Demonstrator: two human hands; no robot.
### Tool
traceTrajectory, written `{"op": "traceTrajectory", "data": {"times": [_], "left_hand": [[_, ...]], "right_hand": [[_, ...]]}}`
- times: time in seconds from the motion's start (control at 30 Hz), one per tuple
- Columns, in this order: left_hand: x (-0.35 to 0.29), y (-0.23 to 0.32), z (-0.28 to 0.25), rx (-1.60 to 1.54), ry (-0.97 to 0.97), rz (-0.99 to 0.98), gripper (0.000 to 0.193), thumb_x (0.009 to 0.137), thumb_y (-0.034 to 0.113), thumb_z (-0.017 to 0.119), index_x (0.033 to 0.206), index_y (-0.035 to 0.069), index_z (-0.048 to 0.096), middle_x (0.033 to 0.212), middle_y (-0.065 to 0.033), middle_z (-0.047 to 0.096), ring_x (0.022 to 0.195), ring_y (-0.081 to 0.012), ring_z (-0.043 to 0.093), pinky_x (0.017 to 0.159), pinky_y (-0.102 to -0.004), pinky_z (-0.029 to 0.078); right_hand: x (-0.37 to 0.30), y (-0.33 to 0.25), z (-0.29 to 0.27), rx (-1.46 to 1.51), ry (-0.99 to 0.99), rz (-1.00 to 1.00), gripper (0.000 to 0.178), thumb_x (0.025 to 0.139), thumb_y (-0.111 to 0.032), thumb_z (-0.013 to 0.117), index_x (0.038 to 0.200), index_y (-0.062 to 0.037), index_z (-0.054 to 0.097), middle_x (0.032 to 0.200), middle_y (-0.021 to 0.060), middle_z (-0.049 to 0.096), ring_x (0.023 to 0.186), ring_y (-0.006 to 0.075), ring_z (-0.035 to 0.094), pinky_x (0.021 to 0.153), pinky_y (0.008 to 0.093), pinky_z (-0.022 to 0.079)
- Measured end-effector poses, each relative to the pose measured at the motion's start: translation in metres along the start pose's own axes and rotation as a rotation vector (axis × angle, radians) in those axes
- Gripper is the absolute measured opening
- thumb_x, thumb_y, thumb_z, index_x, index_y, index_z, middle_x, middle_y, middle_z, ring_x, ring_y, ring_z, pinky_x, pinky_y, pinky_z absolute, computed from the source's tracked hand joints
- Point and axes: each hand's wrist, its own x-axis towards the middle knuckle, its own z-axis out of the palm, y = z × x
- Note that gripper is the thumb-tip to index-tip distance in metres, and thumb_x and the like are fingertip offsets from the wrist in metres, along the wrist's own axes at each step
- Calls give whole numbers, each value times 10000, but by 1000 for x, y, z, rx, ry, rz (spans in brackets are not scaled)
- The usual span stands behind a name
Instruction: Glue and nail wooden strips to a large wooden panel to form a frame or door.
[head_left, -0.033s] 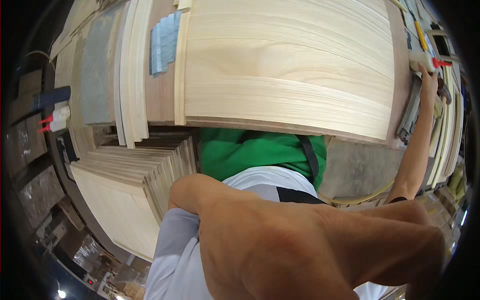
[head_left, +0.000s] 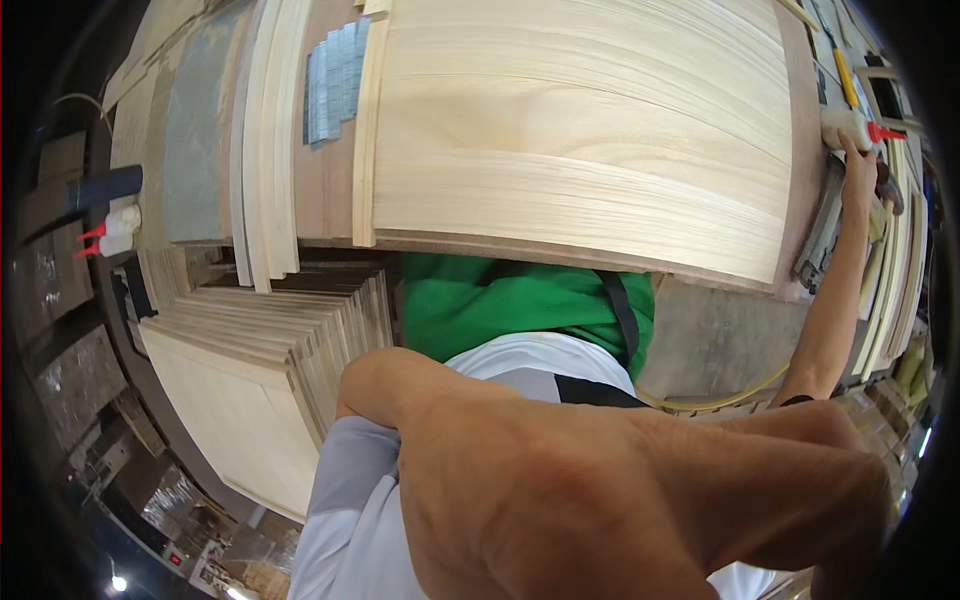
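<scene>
At the right end of the workbench my right hand [head_left: 858, 175] has its fingers on a white glue bottle [head_left: 845, 128] with a red nozzle, which lies on its side. My left arm is bent up close to the view, so my left hand [head_left: 770, 490] looms large and its fingers do not show clearly. In front of me a wide pale wooden panel [head_left: 580, 130] lies flat on a brown board [head_left: 803, 170]. A dark-headed hammer [head_left: 888, 188] and a grey metal tool [head_left: 825, 230], perhaps a nail gun, lie beside my right hand.
Grey metal strips [head_left: 335, 80] and long wooden strips [head_left: 268, 150] lie left of the panel. Below them stands a row of wooden panels [head_left: 230, 400]. Two more glue bottles [head_left: 120, 230] are at the far left. A yellow hose [head_left: 720, 403] hangs at the right.
</scene>
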Motion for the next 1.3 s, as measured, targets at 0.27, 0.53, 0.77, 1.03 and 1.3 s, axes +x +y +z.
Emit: {"op": "traceTrajectory", "data": {"times": [0.27, 0.53, 0.77, 1.03, 1.3], "left_hand": [[-16, 4, -4, -205, -77, -50, 148, 886, 35, 555, 934, 84, 686, 965, -68, 617, 955, -222, 590, 826, -323, 495], [-41, 16, -4, -413, -134, -69, 237, 863, -32, 548, 926, 105, 730, 983, -59, 650, 967, -208, 614, 825, -298, 504], [-60, -105, -35, 1114, 45, 154, 444, 771, 196, 732, 1175, 54, 616, 1315, -132, 508, 1299, -345, 400, 1072, -495, 323], [-72, -108, -56, 1208, 11, 81, 490, 806, 258, 714, 1225, 43, 579, 1386, -156, 455, 1353, -368, 329, 1105, -530, 253], [-69, -110, -49, 1127, 27, 113, 449, 808, 221, 714, 1200, 40, 590, 1355, -149, 483, 1335, -361, 357, 1099, -523, 258]], "right_hand": [[31, 2, 11, -58, 96, 94, 667, 724, -351, 790, 1198, 75, 592, 1157, 134, 636, 1063, 231, 603, 890, 314, 441], [-43, -57, -22, 1039, -9, 76, 503, 840, -173, 662, 1272, 31, 507, 1241, 142, 579, 1191, 276, 546, 998, 387, 451], [-202, -52, -35, 1008, -127, 217, 559, 875, -154, 577, 1370, 15, 380, 1310, 151, 532, 1248, 292, 497, 1036, 433, 417], [-243, -70, -19, 978, -143, 250, 456, 898, -197, 557, 1299, -7, 451, 1259, 108, 544, 1180, 236, 526, 1020, 397, 404], [-247, -77, -18, 926, -218, 193, 467, 903, -185, 532, 1313, 15, 432, 1253, 145, 546, 1174, 263, 538, 1004, 422, 419]]}}
